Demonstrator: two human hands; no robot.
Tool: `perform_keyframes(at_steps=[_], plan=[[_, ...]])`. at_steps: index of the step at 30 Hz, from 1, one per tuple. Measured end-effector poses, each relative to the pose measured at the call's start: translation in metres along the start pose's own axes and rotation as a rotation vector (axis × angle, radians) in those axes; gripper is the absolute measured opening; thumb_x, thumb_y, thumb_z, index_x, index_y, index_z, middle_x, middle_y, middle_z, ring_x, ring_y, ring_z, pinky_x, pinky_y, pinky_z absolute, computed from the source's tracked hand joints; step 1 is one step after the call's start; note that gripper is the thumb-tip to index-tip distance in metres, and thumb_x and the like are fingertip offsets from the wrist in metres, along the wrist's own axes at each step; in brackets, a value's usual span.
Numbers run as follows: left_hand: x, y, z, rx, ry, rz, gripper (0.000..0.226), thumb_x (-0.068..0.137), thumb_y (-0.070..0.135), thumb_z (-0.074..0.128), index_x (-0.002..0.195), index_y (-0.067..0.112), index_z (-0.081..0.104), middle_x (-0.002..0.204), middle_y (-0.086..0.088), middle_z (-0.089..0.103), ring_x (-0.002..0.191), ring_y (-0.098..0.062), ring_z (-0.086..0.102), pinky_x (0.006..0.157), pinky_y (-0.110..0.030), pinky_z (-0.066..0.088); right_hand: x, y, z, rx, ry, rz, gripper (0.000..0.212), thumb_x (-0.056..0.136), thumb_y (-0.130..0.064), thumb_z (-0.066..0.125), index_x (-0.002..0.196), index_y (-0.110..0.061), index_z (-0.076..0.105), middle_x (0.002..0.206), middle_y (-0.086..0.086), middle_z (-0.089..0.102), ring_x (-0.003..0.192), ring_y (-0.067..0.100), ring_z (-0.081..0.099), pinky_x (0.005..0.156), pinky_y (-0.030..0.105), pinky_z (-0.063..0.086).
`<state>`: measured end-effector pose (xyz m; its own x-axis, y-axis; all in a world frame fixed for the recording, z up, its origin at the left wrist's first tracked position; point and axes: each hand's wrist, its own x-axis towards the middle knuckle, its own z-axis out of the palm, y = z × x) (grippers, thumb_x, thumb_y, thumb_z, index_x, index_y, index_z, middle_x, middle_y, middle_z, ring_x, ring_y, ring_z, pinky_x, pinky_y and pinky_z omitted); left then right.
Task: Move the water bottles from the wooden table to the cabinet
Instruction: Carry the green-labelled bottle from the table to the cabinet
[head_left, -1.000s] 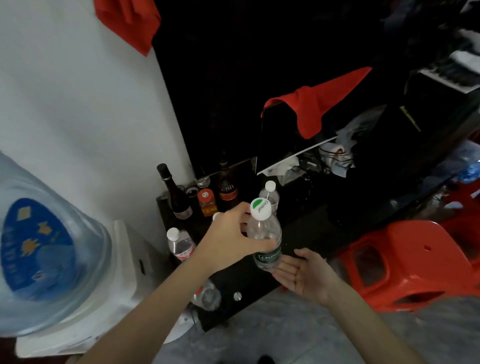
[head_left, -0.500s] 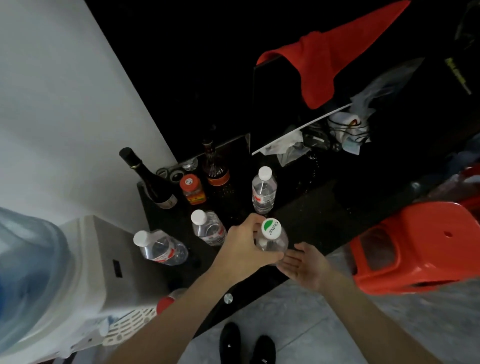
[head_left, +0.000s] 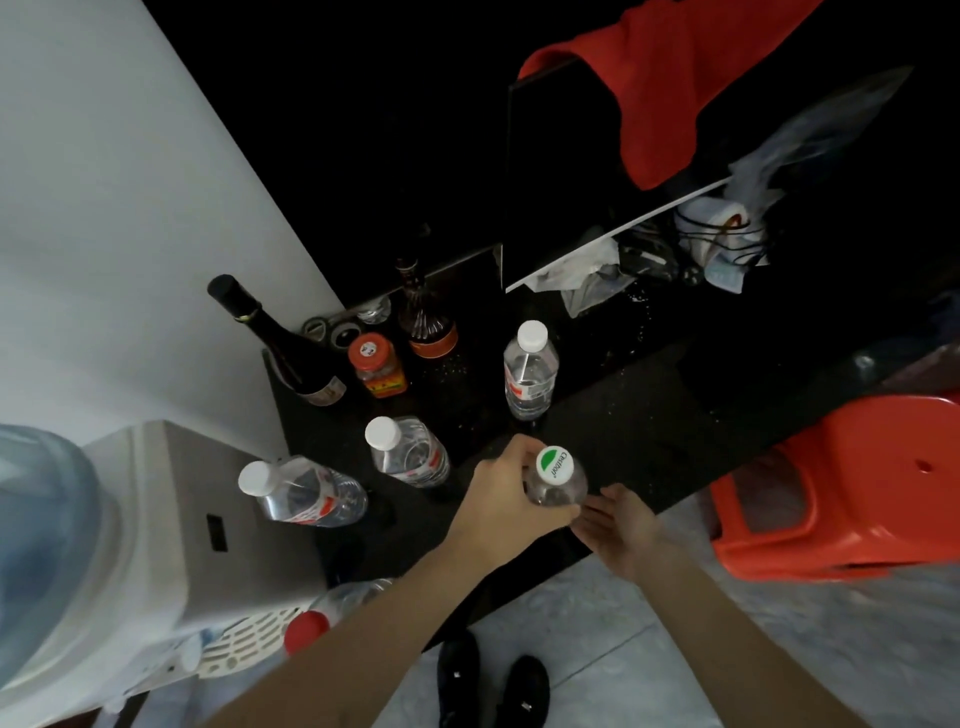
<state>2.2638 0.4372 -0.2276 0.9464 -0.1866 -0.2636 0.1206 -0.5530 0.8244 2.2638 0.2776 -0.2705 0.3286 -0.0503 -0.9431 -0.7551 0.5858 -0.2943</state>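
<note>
Three white-capped water bottles (head_left: 530, 371) already standing on cabinet worktop (head_left: 623, 431); green-capped bottle (head_left: 555, 477) clamped in left hand (head_left: 511, 501) fingers, right hand (head_left: 621, 525) spread open just beside it.

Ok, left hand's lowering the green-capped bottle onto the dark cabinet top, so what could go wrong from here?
1. The green-capped bottle hangs near the cabinet top's front edge; set down there, it might tip onto the floor.
2. The left hand grips it from the side near the neck, with the right hand open beside it, so a slip is possible.
3. A white-capped bottle stands close by; the left forearm could knock it.
</note>
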Motion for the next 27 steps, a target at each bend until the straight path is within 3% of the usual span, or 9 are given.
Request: perform_keyframes(at_steps=[3, 8, 12, 17, 20, 22, 24, 27], plan=[[0.001, -0.007, 0.007, -0.019, 0.011, -0.016, 0.055, 0.069, 0.026, 0.091, 0.11, 0.032, 0.055, 0.107, 0.011, 0.071, 0.101, -0.001, 0.069, 0.086, -0.023, 0.06, -0.002, -0.004, 0.004, -0.009, 0.021, -0.032, 0.03, 0.104, -0.017, 0.038, 0.122, 0.003, 0.051, 0.113, 0.021, 0.058, 0.124, 0.035, 0.053, 0.105, 0.042, 0.042], [0.006, -0.008, 0.016, -0.027, 0.005, -0.046, 0.059, 0.068, 0.026, 0.092, 0.116, 0.028, 0.058, 0.109, 0.011, 0.071, 0.101, 0.0, 0.068, 0.089, -0.025, 0.06, 0.003, -0.005, 0.002, -0.017, 0.06, -0.053, 0.025, 0.103, -0.019, 0.042, 0.091, -0.002, 0.056, 0.122, 0.02, 0.059, 0.124, 0.034, 0.055, 0.11, 0.044, 0.042], [0.014, 0.001, 0.023, -0.033, -0.027, -0.05, 0.062, 0.07, 0.024, 0.091, 0.122, 0.026, 0.058, 0.113, 0.011, 0.07, 0.104, 0.001, 0.067, 0.091, -0.023, 0.058, 0.007, -0.008, -0.007, -0.012, 0.045, -0.081, 0.032, 0.102, -0.018, 0.042, 0.121, 0.002, 0.058, 0.127, 0.021, 0.061, 0.121, 0.033, 0.057, 0.109, 0.043, 0.043], [0.018, 0.014, 0.02, 0.06, -0.141, -0.049, 0.066, 0.074, 0.025, 0.088, 0.131, 0.026, 0.053, 0.126, 0.005, 0.066, 0.113, -0.007, 0.064, 0.098, -0.03, 0.055, -0.004, -0.01, -0.011, -0.116, 0.052, -0.13, 0.019, 0.099, -0.015, 0.047, 0.098, -0.003, 0.062, 0.116, 0.019, 0.065, 0.107, 0.029, 0.061, 0.101, 0.04, 0.048], [0.012, 0.02, 0.003, 0.205, -0.235, -0.053, 0.095, 0.07, 0.033, 0.088, 0.151, 0.03, 0.039, 0.152, 0.001, 0.046, 0.138, -0.019, 0.048, 0.114, -0.045, 0.042, -0.024, -0.016, -0.008, -0.212, 0.017, -0.181, 0.022, 0.099, -0.013, 0.046, 0.094, 0.0, 0.064, 0.103, 0.021, 0.065, 0.094, 0.028, 0.062, 0.09, 0.037, 0.047], [0.004, 0.028, -0.015, 0.32, -0.286, -0.035, 0.105, 0.074, 0.039, 0.084, 0.159, 0.034, 0.023, 0.165, 0.002, 0.026, 0.151, -0.023, 0.029, 0.121, -0.049, 0.031, -0.043, -0.026, -0.006, -0.3, -0.006, -0.224, 0.028, 0.099, -0.015, 0.047, 0.107, 0.005, 0.065, 0.117, 0.027, 0.064, 0.107, 0.035, 0.061, 0.099, 0.041, 0.044], [-0.008, 0.039, -0.037, 0.416, -0.28, -0.018, 0.098, 0.083, 0.039, 0.078, 0.161, 0.036, 0.017, 0.169, 0.004, 0.015, 0.155, -0.025, 0.018, 0.124, -0.047, 0.024, -0.066, -0.037, -0.003, -0.395, -0.021, -0.285, 0.03, 0.098, -0.02, 0.049, 0.113, 0.001, 0.065, 0.129, 0.024, 0.061, 0.113, 0.034, 0.06, 0.104, 0.039, 0.041], [-0.032, 0.058, -0.07, 0.583, -0.174, 0.021, 0.079, 0.092, 0.043, 0.067, 0.158, 0.037, 0.025, 0.17, 0.005, 0.012, 0.155, -0.025, 0.015, 0.123, -0.046, 0.026, -0.104, -0.055, 0.004, -0.546, 0.018, -0.435, 0.037, 0.098, -0.023, 0.052, 0.125, 0.0, 0.06, 0.137, 0.02, 0.057, 0.127, 0.035, 0.054, 0.11, 0.044, 0.04]])
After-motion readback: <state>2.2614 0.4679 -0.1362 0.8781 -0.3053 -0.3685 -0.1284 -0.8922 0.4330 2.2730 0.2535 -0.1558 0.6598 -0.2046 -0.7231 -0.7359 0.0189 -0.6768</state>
